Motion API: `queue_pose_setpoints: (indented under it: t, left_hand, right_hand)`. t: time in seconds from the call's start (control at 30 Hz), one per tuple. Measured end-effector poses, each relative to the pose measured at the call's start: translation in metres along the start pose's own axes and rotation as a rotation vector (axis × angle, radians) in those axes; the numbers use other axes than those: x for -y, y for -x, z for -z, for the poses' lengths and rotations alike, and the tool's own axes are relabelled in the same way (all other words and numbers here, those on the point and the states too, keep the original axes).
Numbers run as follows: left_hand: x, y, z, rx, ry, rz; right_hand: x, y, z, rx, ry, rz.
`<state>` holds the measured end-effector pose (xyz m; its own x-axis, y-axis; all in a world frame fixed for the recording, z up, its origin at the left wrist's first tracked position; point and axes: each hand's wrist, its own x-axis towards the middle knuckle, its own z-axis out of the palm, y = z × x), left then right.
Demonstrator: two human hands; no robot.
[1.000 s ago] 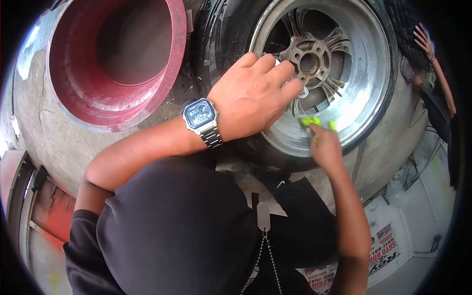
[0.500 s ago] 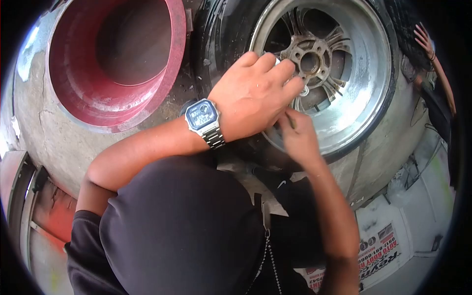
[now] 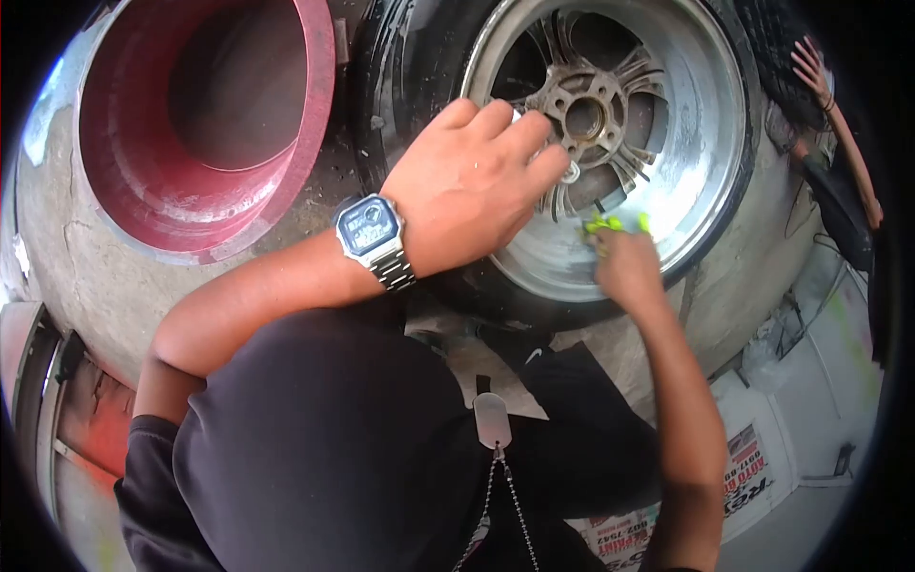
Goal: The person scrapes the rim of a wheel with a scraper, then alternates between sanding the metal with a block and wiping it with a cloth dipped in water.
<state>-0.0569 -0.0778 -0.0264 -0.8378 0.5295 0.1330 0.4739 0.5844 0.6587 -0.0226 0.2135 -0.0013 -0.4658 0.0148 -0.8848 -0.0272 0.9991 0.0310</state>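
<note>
A car wheel lies on its side, a silver alloy rim [image 3: 701, 176] inside a black tyre [image 3: 400, 91]. My left hand [image 3: 472, 186], with a digital watch [image 3: 370, 227] at its wrist, is closed above the rim's left edge. Bits of something pale show past its fingers; the rest is hidden under the hand. My right hand [image 3: 629, 262] is closed on a small bright yellow-green piece [image 3: 610, 225] whose exact kind I cannot make out. It is over the lower inner wall of the rim, which looks wet.
A red round hollow barrel [image 3: 319, 95] stands on the concrete floor [image 3: 124, 286] at left. Another person's hand [image 3: 813, 71] and arm show at far right. A printed tarpaulin [image 3: 748, 477] lies lower right. A metal tag [image 3: 492, 419] hangs on a chain from my neck.
My right hand has moved right along the rim, out from beside my left hand, and the yellow-green piece now shows. The view has shifted slightly; my left hand stays closed over the rim.
</note>
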Motion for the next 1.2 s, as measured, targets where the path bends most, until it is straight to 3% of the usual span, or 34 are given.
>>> queue_pose_setpoints:
  t: [0.07, 0.17, 0.2, 0.23, 0.33, 0.4, 0.43, 0.53, 0.57, 0.6, 0.67, 0.73, 0.8, 0.9, 0.93, 0.97, 1.03, 1.07, 1.1, 1.13, 1.2]
  left_hand:
    - [0.001, -0.004, 0.0, 0.025, -0.016, 0.005]
    - [-0.001, -0.001, 0.001, 0.034, 0.004, 0.001]
    - [0.0, -0.002, 0.001, 0.024, 0.004, -0.003]
    - [0.001, 0.0, 0.001, 0.015, 0.004, 0.001]
    - [0.001, 0.001, -0.002, -0.017, 0.002, -0.008]
    - [0.0, -0.002, 0.0, 0.016, 0.001, -0.001]
    - [0.001, -0.003, 0.001, 0.021, 0.003, 0.006]
    - [0.0, 0.001, 0.0, 0.022, 0.023, -0.004]
    - [0.002, 0.001, -0.001, 0.007, 0.019, -0.008]
    - [0.002, 0.003, -0.001, -0.004, 0.018, -0.01]
    - [0.004, 0.002, -0.004, -0.033, 0.01, -0.018]
    - [0.0, 0.001, -0.002, 0.018, 0.012, -0.012]
    - [0.001, 0.0, 0.001, 0.043, 0.015, 0.011]
    - [0.005, 0.0, 0.002, 0.006, 0.032, -0.007]
    - [0.003, 0.001, 0.001, -0.005, 0.037, -0.01]
    - [0.001, 0.002, -0.002, -0.014, 0.039, -0.012]
    - [0.003, 0.001, -0.003, -0.037, 0.017, -0.02]
    - [-0.001, 0.001, -0.002, 0.007, 0.013, -0.016]
    - [-0.001, -0.001, 0.001, 0.036, -0.005, -0.012]
    - [0.0, -0.002, 0.002, 0.062, -0.028, -0.001]
    - [0.002, -0.002, 0.001, 0.025, -0.007, -0.009]
  right_hand:
    - [0.065, 0.001, -0.036, -0.222, -0.469, 0.139]
    - [0.075, -0.001, -0.031, -0.235, -0.765, 0.212]
    - [0.044, 0.006, -0.022, -0.197, -0.517, 0.31]
    - [0.007, 0.013, -0.019, -0.105, -0.278, 0.174]
    - [-0.032, -0.001, 0.0, -0.106, -0.033, 0.102]
    - [0.011, -0.006, -0.042, -0.176, -0.445, 0.187]
    - [0.062, -0.005, -0.036, -0.237, -0.416, 0.176]
    - [0.044, -0.005, -0.03, -0.208, -0.577, 0.32]
    - [0.015, 0.004, -0.019, -0.117, -0.339, 0.272]
    - [-0.028, 0.006, -0.022, -0.191, -0.167, 0.279]
    - [-0.038, 0.002, -0.004, -0.087, -0.021, 0.238]
    - [0.01, -0.005, -0.045, -0.234, -0.434, 0.31]
    - [0.098, -0.008, -0.035, -0.33, -0.623, 0.152]
    - [0.037, -0.004, -0.014, -0.079, -0.471, 0.326]
    - [-0.018, -0.004, -0.022, -0.076, -0.285, 0.427]
    - [-0.058, -0.01, -0.018, -0.272, -0.155, 0.665]
    - [-0.056, -0.014, 0.001, -0.132, -0.086, 0.552]
    - [-0.036, -0.01, -0.007, 0.011, -0.183, 0.382]
    - [0.003, -0.011, -0.028, -0.075, -0.407, 0.377]
    - [0.042, -0.022, -0.031, -0.183, -0.395, 0.455]
    - [0.034, -0.024, -0.027, -0.105, -0.495, 0.468]
